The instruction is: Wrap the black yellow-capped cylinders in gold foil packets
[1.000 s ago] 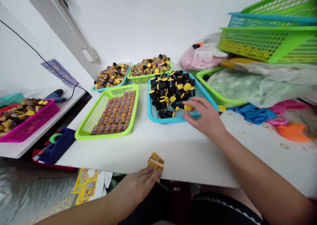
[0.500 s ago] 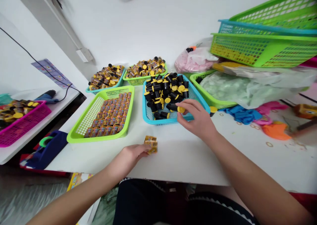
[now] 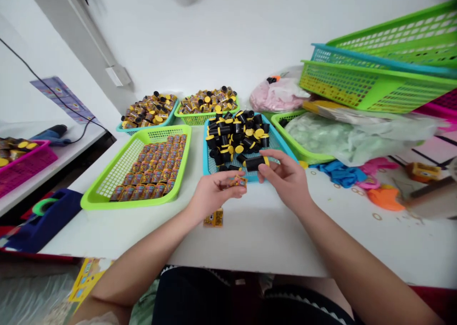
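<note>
My left hand (image 3: 217, 189) pinches a small printed wrapper (image 3: 238, 181) between thumb and fingers. Just to its right, my right hand (image 3: 287, 177) grips a black tube with yellow ends (image 3: 255, 163), lying roughly level above the near edge of a blue basket (image 3: 253, 177). That basket holds a heap of black tubes with yellow caps (image 3: 237, 134). Below my left hand, more printed yellow pieces (image 3: 214, 218) lie on the white table (image 3: 271, 234). A green basket (image 3: 134, 205) on the left holds rows of wrapped tubes (image 3: 153, 172).
Two baskets of wrapped tubes (image 3: 150, 110) stand against the wall. At the right are stacked baskets (image 3: 378, 86), a plastic bag (image 3: 328, 134), blue cloth-like pieces (image 3: 344, 173) and an orange piece (image 3: 385, 198). A blue tape dispenser (image 3: 46, 225) sits at the left edge.
My left hand has risen from the table with a wrapper. My right hand has drawn a black tube out of the heap toward the left hand. The view has shifted slightly.
</note>
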`<state>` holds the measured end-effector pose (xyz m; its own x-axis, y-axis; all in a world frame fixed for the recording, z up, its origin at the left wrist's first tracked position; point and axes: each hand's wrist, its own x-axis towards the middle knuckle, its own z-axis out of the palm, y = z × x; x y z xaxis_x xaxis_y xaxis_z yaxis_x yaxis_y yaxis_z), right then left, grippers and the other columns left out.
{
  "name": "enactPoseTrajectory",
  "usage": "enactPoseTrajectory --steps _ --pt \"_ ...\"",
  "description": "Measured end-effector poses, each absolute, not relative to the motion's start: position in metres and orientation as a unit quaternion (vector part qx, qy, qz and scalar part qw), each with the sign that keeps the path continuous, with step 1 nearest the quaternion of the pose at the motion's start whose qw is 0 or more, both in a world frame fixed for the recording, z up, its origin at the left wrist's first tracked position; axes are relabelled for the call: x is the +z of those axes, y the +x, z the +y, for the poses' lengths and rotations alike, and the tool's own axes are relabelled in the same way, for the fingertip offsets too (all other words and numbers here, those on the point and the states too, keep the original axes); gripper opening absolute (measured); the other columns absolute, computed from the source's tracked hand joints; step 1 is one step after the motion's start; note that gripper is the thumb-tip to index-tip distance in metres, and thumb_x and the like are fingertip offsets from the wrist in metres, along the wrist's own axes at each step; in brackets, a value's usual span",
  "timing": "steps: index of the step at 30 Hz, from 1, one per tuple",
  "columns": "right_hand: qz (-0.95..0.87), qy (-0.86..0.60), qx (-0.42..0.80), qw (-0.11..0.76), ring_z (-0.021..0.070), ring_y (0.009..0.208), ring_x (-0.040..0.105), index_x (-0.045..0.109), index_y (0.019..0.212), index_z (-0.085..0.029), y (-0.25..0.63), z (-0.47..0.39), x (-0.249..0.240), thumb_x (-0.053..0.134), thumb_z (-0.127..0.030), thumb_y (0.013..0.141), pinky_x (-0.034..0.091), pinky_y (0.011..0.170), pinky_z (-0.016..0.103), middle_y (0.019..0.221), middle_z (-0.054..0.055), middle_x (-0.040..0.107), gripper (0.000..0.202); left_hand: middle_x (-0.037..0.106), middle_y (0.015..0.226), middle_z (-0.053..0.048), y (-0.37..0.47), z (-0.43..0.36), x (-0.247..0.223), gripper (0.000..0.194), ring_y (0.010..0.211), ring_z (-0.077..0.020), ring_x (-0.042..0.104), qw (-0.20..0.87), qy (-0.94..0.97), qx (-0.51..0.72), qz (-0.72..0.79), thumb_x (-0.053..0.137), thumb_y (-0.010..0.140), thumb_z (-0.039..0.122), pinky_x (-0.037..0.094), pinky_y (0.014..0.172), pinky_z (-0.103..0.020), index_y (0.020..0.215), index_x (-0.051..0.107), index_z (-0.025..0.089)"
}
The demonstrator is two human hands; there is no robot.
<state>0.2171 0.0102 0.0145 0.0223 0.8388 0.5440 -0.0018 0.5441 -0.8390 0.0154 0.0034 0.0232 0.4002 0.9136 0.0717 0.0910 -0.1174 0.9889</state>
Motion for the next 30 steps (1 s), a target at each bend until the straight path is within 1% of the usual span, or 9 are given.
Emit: enactPoseTrajectory --steps 4,7,9,14,16,19,22,26,30 --pt "-0.616 -0.337 0.396 0.592 0.0110 0.057 0.061 0.067 0.112 -0.027 0.222 0.006 0.018 0.073 -0.040 0.084 0.055 0.055 0.028 0.079 -0.002 0.065 0.031 0.071 0.072 0.005 0.008 -0.001 0.004 0.076 0.070 -0.0134 0.068 0.462 0.721 0.336 0.393 0.067 0.084 0.031 0.058 0.080 -0.031 0.153 0.036 0.022" --pt "-0.646 -0.318 0.441 0.535 0.0113 0.059 0.062 0.069 0.110 -0.026 0.224 0.002 0.019 0.072 -0.039 0.086 0.055 0.054 0.026 0.076 -0.001 0.066 0.028 0.073 0.076 0.005 0.002 -0.004 0.000 0.091 0.072 -0.0127 0.070 0.424 0.768 0.308 0.369 0.059 0.089 0.024 0.055 0.079 -0.027 0.160 0.001 0.020" --pt "-0.655 -0.314 0.453 0.517 0.0106 0.059 0.063 0.069 0.111 -0.026 0.223 0.000 0.020 0.071 -0.036 0.087 0.054 0.054 0.025 0.078 -0.001 0.067 0.026 0.075 0.080 0.003 0.001 -0.005 0.000 0.096 0.075 -0.0129 0.071 0.425 0.777 0.302 0.352 0.055 0.090 0.021 0.054 0.079 -0.025 0.158 -0.013 0.019" --pt "-0.666 -0.340 0.460 0.480 0.0098 0.057 0.061 0.069 0.110 -0.024 0.221 -0.002 0.024 0.070 -0.035 0.087 0.053 0.052 0.023 0.072 -0.002 0.062 0.026 0.077 0.090 0.001 -0.001 -0.005 0.001 0.097 0.081 -0.0135 0.073 0.418 0.769 0.326 0.358 0.053 0.091 0.016 0.054 0.083 -0.026 0.156 -0.020 0.023" --pt "-0.673 -0.345 0.455 0.469 0.0092 0.058 0.059 0.069 0.109 -0.023 0.221 -0.001 0.025 0.070 -0.033 0.087 0.053 0.052 0.022 0.073 -0.002 0.061 0.024 0.078 0.093 0.000 -0.002 -0.005 0.002 0.106 0.086 -0.0152 0.074 0.441 0.743 0.350 0.363 0.058 0.090 0.017 0.055 0.084 -0.027 0.153 -0.027 0.024" --pt "-0.700 -0.327 0.421 0.476 0.0102 0.070 0.062 0.070 0.108 -0.025 0.221 -0.001 0.024 0.071 -0.028 0.086 0.057 0.060 0.024 0.094 0.003 0.064 0.022 0.078 0.100 -0.005 0.001 -0.007 0.007 0.125 0.090 -0.0177 0.074 0.539 0.668 0.395 0.329 0.071 0.085 0.022 0.056 0.082 -0.028 0.148 -0.037 0.025" --pt "-0.730 -0.283 0.403 0.474 0.0136 0.088 0.065 0.071 0.110 -0.027 0.220 -0.001 0.021 0.073 -0.023 0.084 0.060 0.074 0.029 0.110 0.006 0.061 0.026 0.077 0.101 -0.005 0.005 -0.009 0.011 0.129 0.086 -0.0159 0.074 0.605 0.617 0.413 0.288 0.076 0.081 0.020 0.057 0.080 -0.027 0.150 -0.033 0.030" --pt "-0.770 -0.261 0.387 0.435 0.0165 0.099 0.064 0.071 0.115 -0.029 0.216 -0.003 0.016 0.073 -0.024 0.084 0.061 0.078 0.031 0.114 0.007 0.060 0.031 0.076 0.100 -0.003 0.005 -0.009 0.012 0.129 0.082 -0.0126 0.072 0.568 0.645 0.407 0.307 0.078 0.080 0.019 0.055 0.086 -0.028 0.152 -0.029 0.030" --pt "-0.732 -0.291 0.385 0.481 0.0153 0.096 0.065 0.070 0.117 -0.030 0.205 -0.005 0.013 0.072 -0.026 0.086 0.061 0.078 0.030 0.108 0.006 0.064 0.031 0.076 0.088 0.000 0.004 -0.007 0.010 0.127 0.077 -0.0121 0.070 0.537 0.662 0.397 0.341 0.076 0.081 0.025 0.055 0.082 -0.026 0.152 -0.029 0.028"
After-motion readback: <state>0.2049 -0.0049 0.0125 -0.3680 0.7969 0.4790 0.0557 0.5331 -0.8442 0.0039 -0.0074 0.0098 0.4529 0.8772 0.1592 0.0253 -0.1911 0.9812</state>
